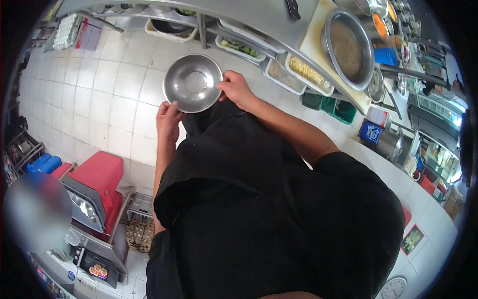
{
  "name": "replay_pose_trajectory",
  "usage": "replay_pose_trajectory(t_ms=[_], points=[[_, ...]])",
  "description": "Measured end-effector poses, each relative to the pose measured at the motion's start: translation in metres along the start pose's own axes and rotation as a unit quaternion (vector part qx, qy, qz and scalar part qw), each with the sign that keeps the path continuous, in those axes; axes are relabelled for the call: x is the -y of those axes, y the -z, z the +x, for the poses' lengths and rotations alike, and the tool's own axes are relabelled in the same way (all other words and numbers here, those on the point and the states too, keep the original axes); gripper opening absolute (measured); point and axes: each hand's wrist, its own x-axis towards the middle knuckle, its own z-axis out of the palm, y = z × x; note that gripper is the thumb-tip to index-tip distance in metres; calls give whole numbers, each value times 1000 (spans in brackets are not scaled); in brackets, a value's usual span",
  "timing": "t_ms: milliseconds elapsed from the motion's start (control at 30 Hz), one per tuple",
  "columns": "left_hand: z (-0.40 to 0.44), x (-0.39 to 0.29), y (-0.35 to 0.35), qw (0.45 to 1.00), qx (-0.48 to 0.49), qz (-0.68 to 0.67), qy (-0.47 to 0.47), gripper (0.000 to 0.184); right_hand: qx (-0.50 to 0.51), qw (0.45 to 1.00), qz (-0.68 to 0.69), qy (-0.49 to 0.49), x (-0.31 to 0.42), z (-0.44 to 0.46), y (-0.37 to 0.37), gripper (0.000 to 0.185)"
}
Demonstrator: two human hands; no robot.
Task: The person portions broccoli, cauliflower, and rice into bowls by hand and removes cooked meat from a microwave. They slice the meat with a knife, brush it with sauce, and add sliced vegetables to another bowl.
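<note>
Both my hands hold a round stainless steel bowl (pixel 193 74) by its rim, out in front of my body above the tiled floor. Its shiny bare inside faces up towards me. My left hand (pixel 168 122) is closed on the near left edge, with the fingertips at the rim. On the right side, my right hand (pixel 238 89) pinches the rim between thumb and fingers. The undersides of the fingers are partly hidden by the bowl.
A steel counter (pixel 249 17) runs along the far side, with food trays (pixel 308 72) on the shelf below. A large metal basin (pixel 348 47) of brownish liquid stands on a cutting board (pixel 311 40). A knife (pixel 293 9) lies nearby. Red bins (pixel 102 174) are at left.
</note>
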Motion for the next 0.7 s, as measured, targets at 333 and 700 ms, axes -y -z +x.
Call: replay_pose_trajectory(t_ms=[333,700], points=[[-78,145,39,997,-55,51,11,26,-25,947,-320,-9,-126,-61,127,35],[-103,236,18,977,-205,47,-33,11,-51,799,-587,-120,-266,-1,345,63]])
